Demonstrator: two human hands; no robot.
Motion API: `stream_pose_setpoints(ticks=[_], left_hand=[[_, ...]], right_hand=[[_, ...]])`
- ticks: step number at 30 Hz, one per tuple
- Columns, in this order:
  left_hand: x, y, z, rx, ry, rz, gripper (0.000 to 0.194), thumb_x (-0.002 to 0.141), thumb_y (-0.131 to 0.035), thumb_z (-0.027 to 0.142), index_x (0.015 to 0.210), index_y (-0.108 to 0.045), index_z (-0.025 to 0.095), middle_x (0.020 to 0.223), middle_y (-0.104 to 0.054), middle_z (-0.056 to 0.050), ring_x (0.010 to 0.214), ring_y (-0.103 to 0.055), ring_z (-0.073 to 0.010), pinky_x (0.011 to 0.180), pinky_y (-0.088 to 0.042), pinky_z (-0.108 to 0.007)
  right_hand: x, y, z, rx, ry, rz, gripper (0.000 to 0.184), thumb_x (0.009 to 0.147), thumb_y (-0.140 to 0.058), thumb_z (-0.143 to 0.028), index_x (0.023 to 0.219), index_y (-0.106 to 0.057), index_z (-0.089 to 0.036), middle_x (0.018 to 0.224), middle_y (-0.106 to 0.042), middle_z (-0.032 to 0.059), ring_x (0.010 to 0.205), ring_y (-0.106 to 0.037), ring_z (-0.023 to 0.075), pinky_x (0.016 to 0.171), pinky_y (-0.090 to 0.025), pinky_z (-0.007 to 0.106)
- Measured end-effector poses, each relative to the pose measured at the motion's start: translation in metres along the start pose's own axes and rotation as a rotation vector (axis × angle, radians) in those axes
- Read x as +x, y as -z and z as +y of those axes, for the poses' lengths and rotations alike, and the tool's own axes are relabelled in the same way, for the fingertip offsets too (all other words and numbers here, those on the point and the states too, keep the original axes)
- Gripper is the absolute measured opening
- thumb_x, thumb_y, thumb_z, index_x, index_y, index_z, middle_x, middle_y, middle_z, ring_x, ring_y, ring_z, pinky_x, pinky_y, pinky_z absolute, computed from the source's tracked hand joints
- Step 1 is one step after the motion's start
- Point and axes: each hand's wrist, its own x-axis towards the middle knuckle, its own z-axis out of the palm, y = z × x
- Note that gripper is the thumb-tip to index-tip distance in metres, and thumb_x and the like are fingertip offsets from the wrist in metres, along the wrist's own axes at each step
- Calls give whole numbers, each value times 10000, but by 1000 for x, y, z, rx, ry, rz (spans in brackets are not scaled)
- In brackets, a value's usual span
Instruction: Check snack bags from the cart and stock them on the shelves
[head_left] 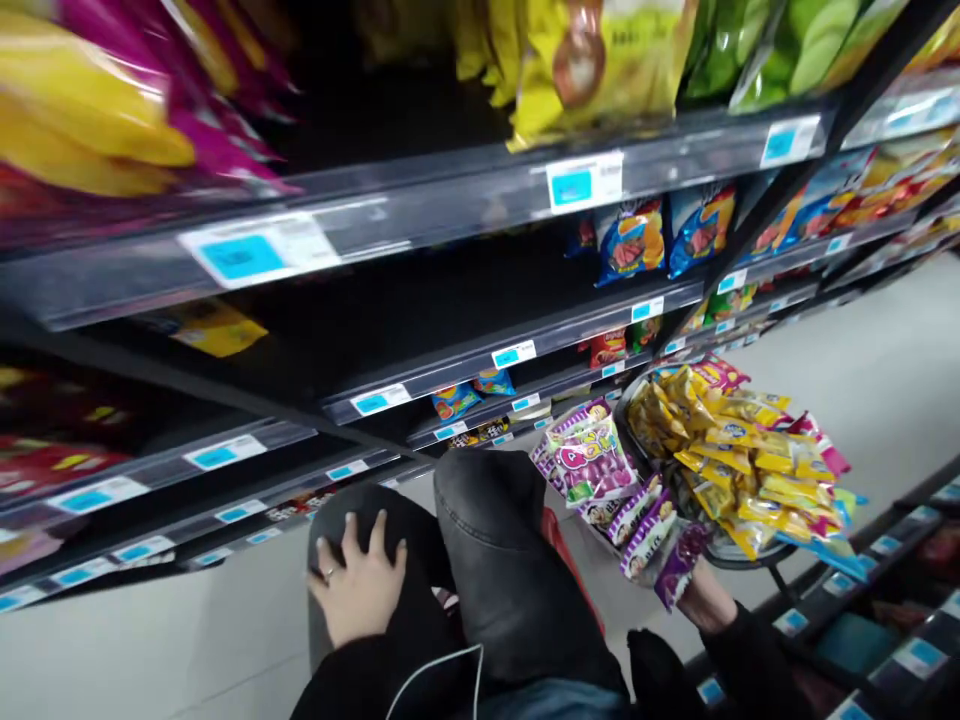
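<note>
My left hand (pixel 363 588) rests with fingers spread on my left knee, a ring on one finger and nothing held. Over on the right, my right hand (pixel 709 597) holds a spread row of purple-and-white snack bags (pixel 646 535); its fingers are hidden behind them. The front bag of the row, a purple candy bag (pixel 589 465), faces up beside my right knee. Just past the bags stands a round basket (pixel 739 549) heaped with yellow snack bags (pixel 739 460), with some pink and blue bags among them.
Store shelves (pixel 450 190) with price tags run along the left and ahead, holding yellow chip bags (pixel 607 60) and blue snack bags (pixel 631 240). More shelving (pixel 911 580) stands at the lower right. A red object (pixel 574 570) shows beside my right leg, above the pale floor (pixel 885 340).
</note>
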Motion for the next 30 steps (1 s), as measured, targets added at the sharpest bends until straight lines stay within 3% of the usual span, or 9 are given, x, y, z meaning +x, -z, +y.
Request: stream_pose_setpoints(ticks=[3, 7, 10, 12, 14, 18, 22, 27, 30], left_hand=[[-3, 1, -3, -28, 22, -15, 477, 894, -426, 322, 1347, -508, 197, 1503, -319, -151, 1383, -189, -438, 1030, -246, -647], [-5, 3, -7, -55, 32, -69, 492, 890, -429, 310, 1367, -488, 205, 1522, -293, -146, 1384, -168, -452, 1041, -187, -670], [-6, 3, -12, -87, 32, -102, 506, 879, -446, 310, 1376, -477, 216, 1529, -285, -143, 1380, -172, -461, 1042, -166, -678], [-8, 0, -17, -114, 27, -95, 508, 872, -458, 306, 1371, -485, 213, 1531, -283, -141, 1378, -172, -469, 1042, -163, -681], [-9, -3, -21, -135, 25, -81, 506, 862, -476, 304, 1359, -500, 211, 1529, -289, -136, 1376, -173, -473, 1042, -163, -682], [-11, -9, -27, -170, 16, -64, 511, 841, -508, 296, 1342, -520, 201, 1517, -312, -144, 1361, -192, -486, 1029, -168, -693], [-10, -11, -26, -193, 20, -44, 508, 835, -506, 285, 1332, -530, 184, 1510, -318, -153, 1355, -188, -501, 1024, -154, -702], [-9, -8, -24, -201, 5, -38, 492, 837, -503, 292, 1316, -546, 186, 1513, -313, -149, 1361, -171, -501, 1027, -138, -706], [-7, -4, -19, -205, -24, -59, 480, 844, -497, 307, 1304, -557, 186, 1512, -320, -137, 1374, -146, -492, 1034, -131, -706]], right_hand=[[-12, -36, -22, 45, -13, -143, 419, 511, -734, -385, 910, -619, -328, 1104, -645, 152, 1078, -604, 387, 790, -499, 573], [-12, -125, -55, 112, 90, -355, 388, 619, -631, -259, 992, -545, -321, 1165, -629, 95, 1043, -634, 324, 857, -469, 575], [-15, -194, -69, 167, 171, -534, 549, 582, -563, -123, 1086, -461, -315, 1209, -607, 43, 967, -663, 262, 905, -447, 594], [-22, -224, -70, 199, 213, -571, 627, 561, -543, -76, 1128, -419, -314, 1204, -610, 27, 933, -671, 236, 922, -440, 609], [-31, -237, -68, 238, 238, -566, 650, 564, -537, -61, 1145, -395, -314, 1186, -621, 20, 914, -678, 225, 938, -431, 616], [-43, -231, -59, 274, 275, -554, 629, 593, -542, -66, 1145, -385, -321, 1188, -627, 16, 892, -692, 231, 937, -425, 630], [-33, -238, -64, 262, 322, -575, 545, 617, -514, -30, 1085, -418, -292, 1146, -652, 13, 869, -696, 206, 911, -436, 609], [-2, -309, -90, 90, 463, -605, 219, 754, -343, -47, 900, -450, -170, 875, -682, -22, 778, -661, 96, 831, -474, 452], [11, -359, -102, 2, 531, -563, 431, 852, -40, -106, 758, -461, -97, 714, -607, -23, 721, -602, 52, 741, -488, 358]])
